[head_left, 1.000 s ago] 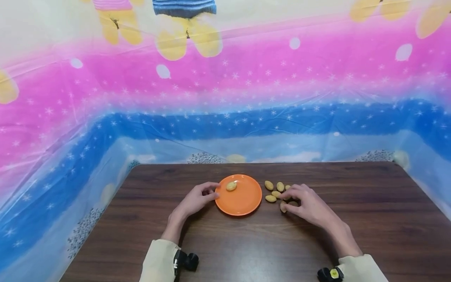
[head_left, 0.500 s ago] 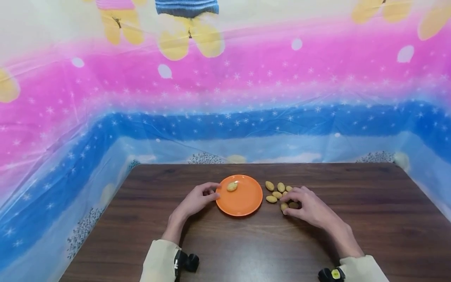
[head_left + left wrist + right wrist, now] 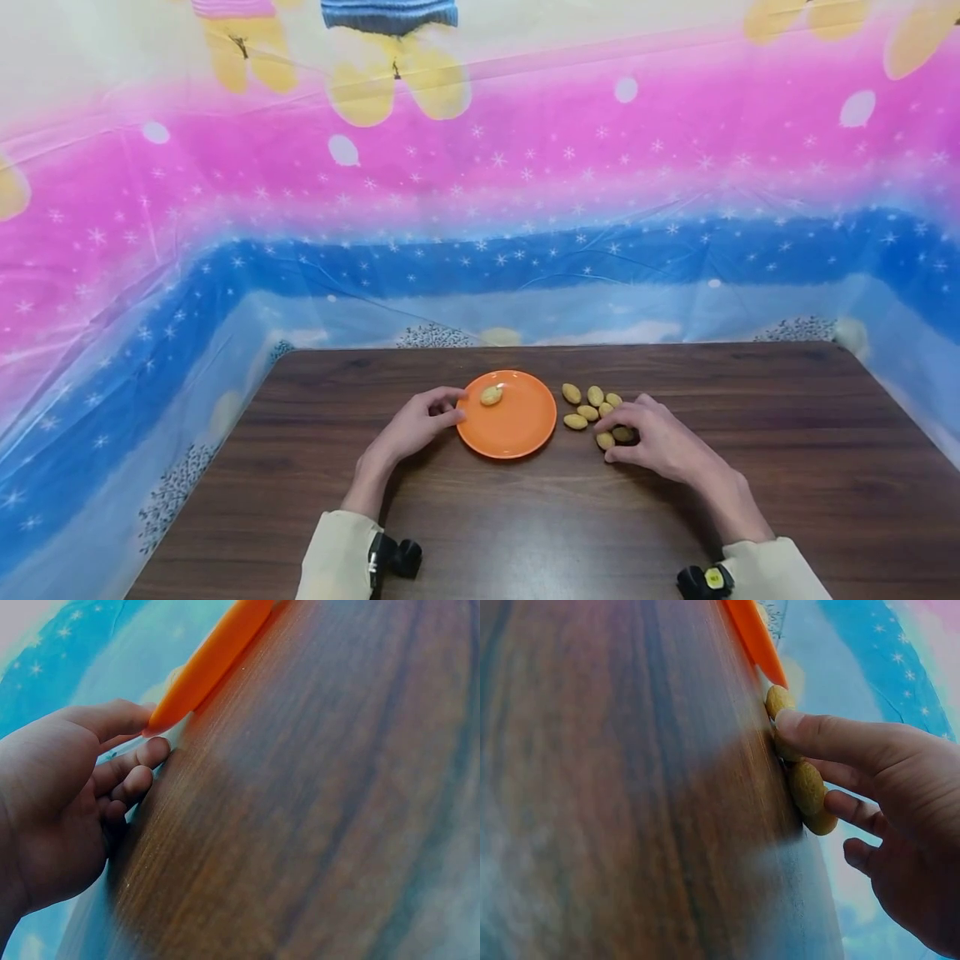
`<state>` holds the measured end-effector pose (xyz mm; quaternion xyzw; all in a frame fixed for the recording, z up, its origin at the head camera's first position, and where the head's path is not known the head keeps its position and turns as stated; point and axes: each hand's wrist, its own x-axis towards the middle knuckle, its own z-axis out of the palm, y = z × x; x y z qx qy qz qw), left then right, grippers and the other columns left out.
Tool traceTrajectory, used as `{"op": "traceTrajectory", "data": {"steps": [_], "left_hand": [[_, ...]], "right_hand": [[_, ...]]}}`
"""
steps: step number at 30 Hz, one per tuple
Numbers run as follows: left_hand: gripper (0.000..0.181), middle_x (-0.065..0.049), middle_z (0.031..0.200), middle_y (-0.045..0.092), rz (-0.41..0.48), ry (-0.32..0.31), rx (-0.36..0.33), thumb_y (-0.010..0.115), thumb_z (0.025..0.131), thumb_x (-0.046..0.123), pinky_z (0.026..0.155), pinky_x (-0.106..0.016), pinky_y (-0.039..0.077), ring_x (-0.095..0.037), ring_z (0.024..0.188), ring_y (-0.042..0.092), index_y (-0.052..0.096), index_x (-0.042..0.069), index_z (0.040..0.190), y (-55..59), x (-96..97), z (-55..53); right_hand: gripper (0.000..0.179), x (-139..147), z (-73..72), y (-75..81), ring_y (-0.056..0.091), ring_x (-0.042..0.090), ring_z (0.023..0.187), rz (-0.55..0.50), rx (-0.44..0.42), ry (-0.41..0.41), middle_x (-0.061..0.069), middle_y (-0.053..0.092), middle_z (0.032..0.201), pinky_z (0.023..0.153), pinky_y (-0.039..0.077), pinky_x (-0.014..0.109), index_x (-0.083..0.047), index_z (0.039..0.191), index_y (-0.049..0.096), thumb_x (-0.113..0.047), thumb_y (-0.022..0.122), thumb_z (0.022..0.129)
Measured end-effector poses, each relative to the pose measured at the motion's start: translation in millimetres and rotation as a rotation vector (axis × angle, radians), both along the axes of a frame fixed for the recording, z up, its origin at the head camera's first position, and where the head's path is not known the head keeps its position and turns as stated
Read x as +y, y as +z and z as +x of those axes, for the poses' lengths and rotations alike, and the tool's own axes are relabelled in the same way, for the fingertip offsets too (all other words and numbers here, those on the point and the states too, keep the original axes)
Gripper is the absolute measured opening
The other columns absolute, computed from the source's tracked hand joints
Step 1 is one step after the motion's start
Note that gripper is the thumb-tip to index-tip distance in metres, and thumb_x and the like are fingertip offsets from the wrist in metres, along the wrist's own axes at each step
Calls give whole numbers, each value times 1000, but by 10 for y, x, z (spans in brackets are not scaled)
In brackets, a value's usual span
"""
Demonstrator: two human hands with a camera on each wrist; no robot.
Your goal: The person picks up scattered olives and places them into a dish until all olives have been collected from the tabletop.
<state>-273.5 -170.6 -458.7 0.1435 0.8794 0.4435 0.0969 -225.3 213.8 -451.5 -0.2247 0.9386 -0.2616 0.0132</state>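
In the head view an orange plate (image 3: 507, 433) lies on the table, with one oval yellowish-brown, nut-like piece (image 3: 491, 396) near its upper left. My left hand (image 3: 420, 425) holds the plate's left rim by thumb and index finger. In the left wrist view the thumb is at the rim (image 3: 202, 667) while the other fingers curl loosely below. My right hand (image 3: 652, 437) has thumb and index finger on either side of another nut-like piece (image 3: 605, 442) at the near end of a group. In the right wrist view the thumb (image 3: 810, 731) partly covers it.
Several more nut-like pieces (image 3: 588, 412) lie loosely between the plate and my right hand. One piece (image 3: 623, 434) sits under the right palm. The dark wooden table (image 3: 525, 533) ends at a patterned cloth backdrop (image 3: 480, 267).
The nut-like piece between my right thumb and index finger has turned from tilted to lying flatter, and those fingers have shifted slightly around it. The left hand and plate have stayed in place.
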Motion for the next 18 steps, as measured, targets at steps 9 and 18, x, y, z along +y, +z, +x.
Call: {"op": "traceTrajectory", "data": {"steps": [9,18], "left_hand": [[34,-2,94,60,-6,-3,2,65,97,30,76,-33,41,-19,84,52,63,25,131,3,-14,13],[35,-2,94,60,-2,-6,1,65,97,31,76,-33,41,-20,84,53,63,25,131,6,-12,0]], "right_hand": [[30,-10,8,7,43,13,88,-17,19,13,-12,69,114,74,39,28,-25,114,74,-30,80,84],[30,-28,28,32,46,14,92,-49,21,13,-17,68,111,76,42,30,-28,112,73,-34,79,84]]}}
